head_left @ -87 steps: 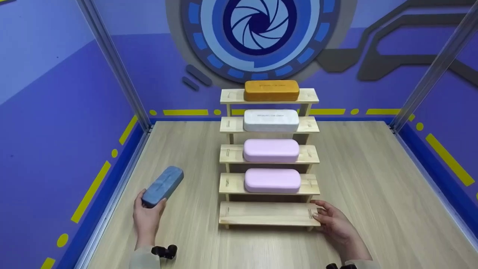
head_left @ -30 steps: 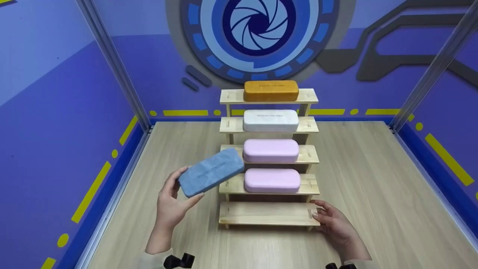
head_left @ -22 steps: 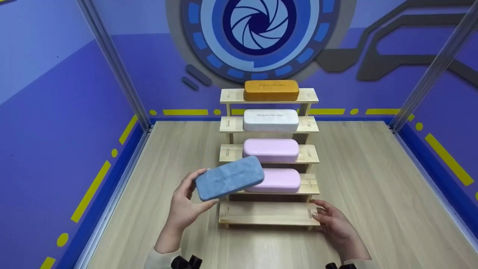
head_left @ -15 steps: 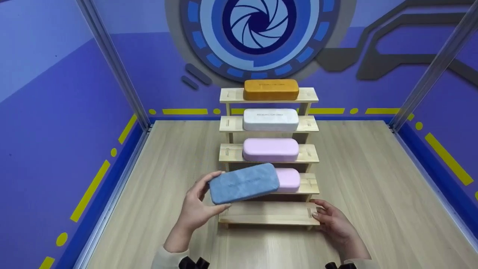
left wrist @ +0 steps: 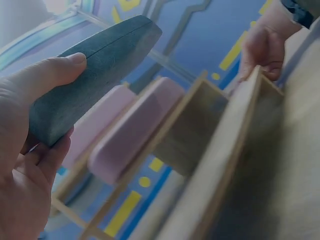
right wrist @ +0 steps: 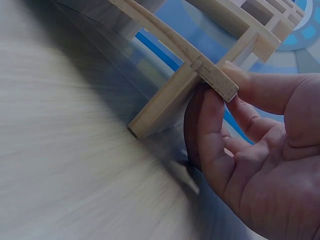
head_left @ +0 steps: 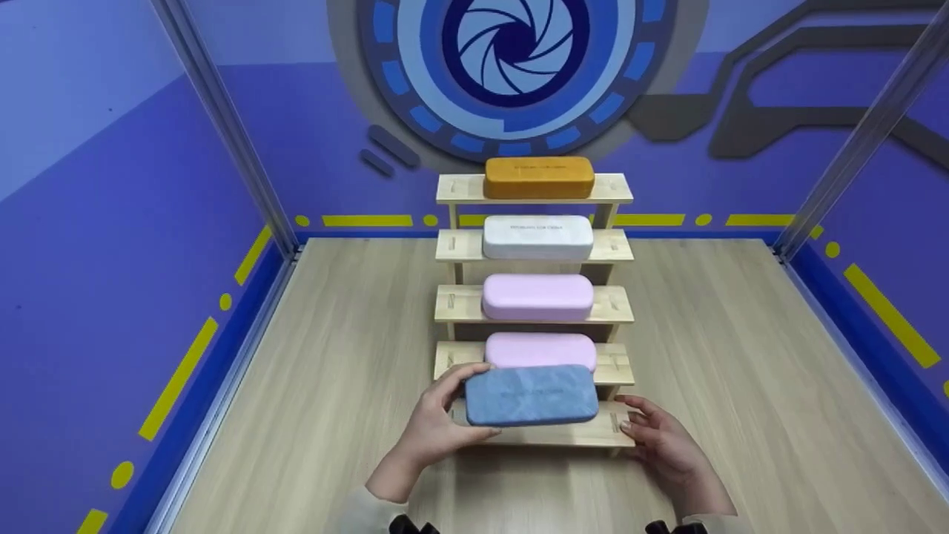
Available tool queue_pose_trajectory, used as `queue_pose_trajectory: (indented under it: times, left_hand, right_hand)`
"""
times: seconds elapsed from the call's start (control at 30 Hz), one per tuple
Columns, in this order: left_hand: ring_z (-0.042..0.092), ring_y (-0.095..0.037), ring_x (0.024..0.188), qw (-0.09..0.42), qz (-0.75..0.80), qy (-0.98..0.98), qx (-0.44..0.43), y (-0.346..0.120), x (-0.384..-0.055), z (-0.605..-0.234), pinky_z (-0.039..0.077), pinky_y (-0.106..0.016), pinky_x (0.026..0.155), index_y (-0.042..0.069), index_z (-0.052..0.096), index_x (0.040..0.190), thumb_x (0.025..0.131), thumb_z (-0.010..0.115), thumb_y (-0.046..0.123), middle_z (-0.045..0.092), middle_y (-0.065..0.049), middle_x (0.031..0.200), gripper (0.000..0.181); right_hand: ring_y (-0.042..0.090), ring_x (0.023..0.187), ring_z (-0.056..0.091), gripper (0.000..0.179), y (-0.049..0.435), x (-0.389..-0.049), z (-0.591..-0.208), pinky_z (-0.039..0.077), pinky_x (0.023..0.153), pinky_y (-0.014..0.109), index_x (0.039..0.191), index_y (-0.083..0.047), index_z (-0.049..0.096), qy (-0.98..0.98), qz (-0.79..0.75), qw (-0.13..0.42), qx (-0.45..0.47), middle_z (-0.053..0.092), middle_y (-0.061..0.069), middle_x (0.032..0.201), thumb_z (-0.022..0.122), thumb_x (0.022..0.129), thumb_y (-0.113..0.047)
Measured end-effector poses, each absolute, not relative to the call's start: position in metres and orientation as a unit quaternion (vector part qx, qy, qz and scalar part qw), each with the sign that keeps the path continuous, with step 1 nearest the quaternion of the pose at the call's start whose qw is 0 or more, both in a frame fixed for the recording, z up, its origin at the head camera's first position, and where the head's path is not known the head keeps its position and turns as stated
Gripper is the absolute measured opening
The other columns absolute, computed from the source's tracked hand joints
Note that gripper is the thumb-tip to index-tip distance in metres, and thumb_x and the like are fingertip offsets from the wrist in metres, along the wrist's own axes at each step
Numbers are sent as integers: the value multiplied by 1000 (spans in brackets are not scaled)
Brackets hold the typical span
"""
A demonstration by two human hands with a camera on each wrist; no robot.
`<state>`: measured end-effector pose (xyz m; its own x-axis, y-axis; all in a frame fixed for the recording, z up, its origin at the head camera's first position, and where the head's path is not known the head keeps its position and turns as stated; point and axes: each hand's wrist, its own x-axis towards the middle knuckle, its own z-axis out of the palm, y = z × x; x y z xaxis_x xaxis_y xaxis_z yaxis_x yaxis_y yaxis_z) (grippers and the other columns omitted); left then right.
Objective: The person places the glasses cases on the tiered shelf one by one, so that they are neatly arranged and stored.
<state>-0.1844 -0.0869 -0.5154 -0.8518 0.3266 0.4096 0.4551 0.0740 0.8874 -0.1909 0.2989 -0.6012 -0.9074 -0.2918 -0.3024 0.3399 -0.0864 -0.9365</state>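
My left hand (head_left: pixel 437 424) grips a blue glasses case (head_left: pixel 531 394) by its left end, thumb on the near side and fingers on the far side. In the left wrist view the case (left wrist: pixel 95 75) is above the bottom step, with a gap below it. The wooden stepped rack (head_left: pixel 519 436) stands at mid-table. My right hand (head_left: pixel 667 443) pinches the right end of its bottom step; in the right wrist view the thumb lies on top of the board (right wrist: pixel 212 77) and the fingers underneath. Behind the blue case, a pink case (head_left: pixel 540 348) is partly hidden on the second step.
Higher steps hold another pink case (head_left: pixel 537 295), a white case (head_left: pixel 537 236) and, on top, an orange case (head_left: pixel 539 176). Blue-purple panels with metal corner posts (head_left: pixel 230 126) enclose the wooden table (head_left: pixel 348 319) at the back and sides.
My left hand has carried the blue case from the table's left side rightward to over the bottom step, turning it nearly parallel to the steps. The right hand has stayed on the rack.
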Motion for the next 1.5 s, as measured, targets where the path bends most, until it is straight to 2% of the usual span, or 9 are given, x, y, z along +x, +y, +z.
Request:
queue_pose_trajectory:
  times: [0.13,0.3,0.47,0.67,0.87,1.03,1.3,1.5]
  left_hand:
    - [56,-12,128,15,-630,-731,-261,-80,-186,-528,49,-25,109,15,60,138,68,93,3,61,-8,141,79]
    - [56,-12,130,-3,-620,-737,-268,-71,-187,-544,48,-28,112,13,59,138,70,94,9,62,-8,141,76]
    - [56,-13,130,-7,-606,-750,-265,-65,-188,-558,47,-30,113,11,60,136,69,94,10,62,-10,140,75]
    - [58,-18,131,9,-569,-782,-254,-61,-190,-571,43,-25,116,16,62,135,68,96,16,65,-4,138,75]
    - [59,-16,129,14,-539,-807,-239,-58,-192,-576,42,-25,115,20,63,134,67,97,20,66,0,136,75]
    - [59,-17,129,3,-523,-821,-229,-58,-194,-576,44,-29,115,19,63,135,67,96,21,65,-1,137,76]
    - [59,-24,129,-22,-472,-850,-233,-62,-200,-574,46,-40,114,15,60,138,69,95,24,63,-5,140,78]
    - [60,-28,129,-19,-441,-862,-248,-64,-203,-574,48,-43,113,13,58,141,71,94,27,62,-8,141,79]
  right_hand:
    - [13,100,72,62,299,-190,-602,62,84,32,153,2,28,636,-740,217,20,70,-3,118,60,101,-9]
    - [14,100,73,61,299,-189,-603,62,84,33,152,2,29,638,-738,221,18,70,-3,118,60,101,-9]
    - [14,100,73,61,299,-189,-603,62,84,33,152,1,29,639,-735,223,19,70,-3,117,61,101,-10]
    - [13,99,74,57,299,-188,-603,62,82,31,150,-2,32,634,-741,222,19,71,-4,116,60,102,-9]
    - [10,100,72,62,301,-187,-603,61,83,28,154,3,23,634,-740,225,7,69,-5,118,57,103,-9]
    - [11,101,72,67,300,-188,-602,61,84,30,156,3,21,636,-738,224,25,70,-4,119,59,102,-12]
    - [11,103,71,64,301,-190,-603,61,84,31,155,2,22,634,-739,227,14,68,-5,120,57,103,-11]
    - [12,100,72,63,300,-190,-602,61,83,30,155,0,26,636,-739,221,26,69,-5,118,60,102,-10]
